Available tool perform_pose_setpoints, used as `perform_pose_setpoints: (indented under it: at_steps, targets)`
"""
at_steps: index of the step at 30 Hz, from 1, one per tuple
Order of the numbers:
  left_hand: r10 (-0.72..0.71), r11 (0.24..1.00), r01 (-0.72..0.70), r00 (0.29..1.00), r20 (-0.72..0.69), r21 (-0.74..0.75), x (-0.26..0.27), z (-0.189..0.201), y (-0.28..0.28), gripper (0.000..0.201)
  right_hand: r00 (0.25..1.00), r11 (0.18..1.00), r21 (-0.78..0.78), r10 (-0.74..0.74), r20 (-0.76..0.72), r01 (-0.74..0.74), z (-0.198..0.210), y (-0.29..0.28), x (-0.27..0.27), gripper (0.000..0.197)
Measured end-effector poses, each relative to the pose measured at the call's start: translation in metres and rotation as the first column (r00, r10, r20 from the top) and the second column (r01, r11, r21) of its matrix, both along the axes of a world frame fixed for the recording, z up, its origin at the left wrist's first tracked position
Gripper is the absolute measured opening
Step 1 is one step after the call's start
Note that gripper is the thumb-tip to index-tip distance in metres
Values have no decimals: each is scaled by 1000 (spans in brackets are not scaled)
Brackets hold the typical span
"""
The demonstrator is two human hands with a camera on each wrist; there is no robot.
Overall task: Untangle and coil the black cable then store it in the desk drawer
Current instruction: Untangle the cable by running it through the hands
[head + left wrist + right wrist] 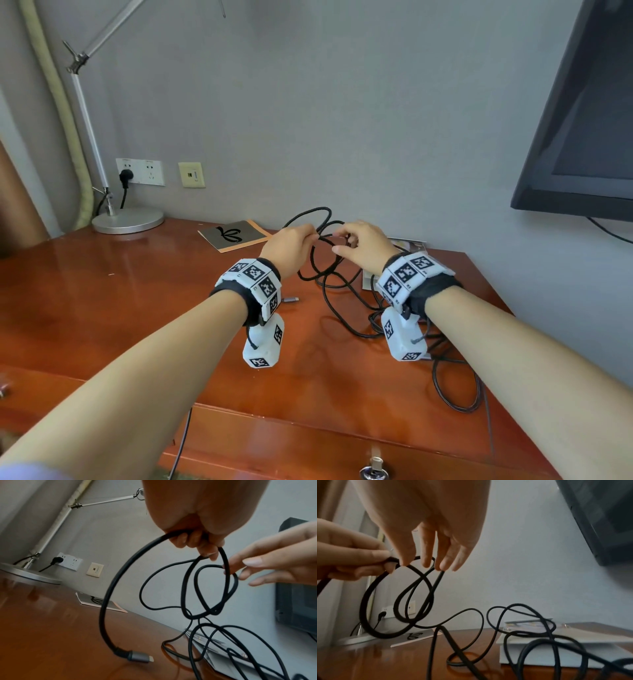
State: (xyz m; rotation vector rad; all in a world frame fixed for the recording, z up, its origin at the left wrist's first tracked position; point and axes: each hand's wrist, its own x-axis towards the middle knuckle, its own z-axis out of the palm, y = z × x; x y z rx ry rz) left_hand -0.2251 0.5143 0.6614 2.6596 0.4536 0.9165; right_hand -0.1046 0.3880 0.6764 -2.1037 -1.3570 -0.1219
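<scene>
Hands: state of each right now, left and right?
Left hand: fingers curled around the long black cable, gripping it near its plug end.
Right hand: thumb and fingertips pinch a loop of the same cable.

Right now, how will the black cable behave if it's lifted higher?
Likely floppy yet springy: the cable sags in open loops from the left hand. Its metal plug would probably swing as dead weight. Loops on the desk cross each other, so they may snag.

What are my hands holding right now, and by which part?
Both hold the black cable: the left hand grips it a little way from the plug end, the right hand pinches a raised loop beside it.
</scene>
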Motion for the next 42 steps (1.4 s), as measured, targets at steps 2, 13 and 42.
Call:
perform_pose_setpoints:
  at_steps: [2, 13, 42]
  targets:
    - [-13, 999, 15, 999, 47, -33, -4, 4, 3, 24, 1000, 996, 88, 15, -27, -13, 0, 2, 0, 31]
    - [-56, 972, 101, 977, 205, -213, -18, 14, 16, 26, 959, 963, 268, 84, -272, -9, 2, 16, -13, 43]
    - [-36, 934, 17, 998, -48, -357, -37, 5, 35, 29, 988, 988, 73, -143, 52, 139, 7, 31, -5, 15]
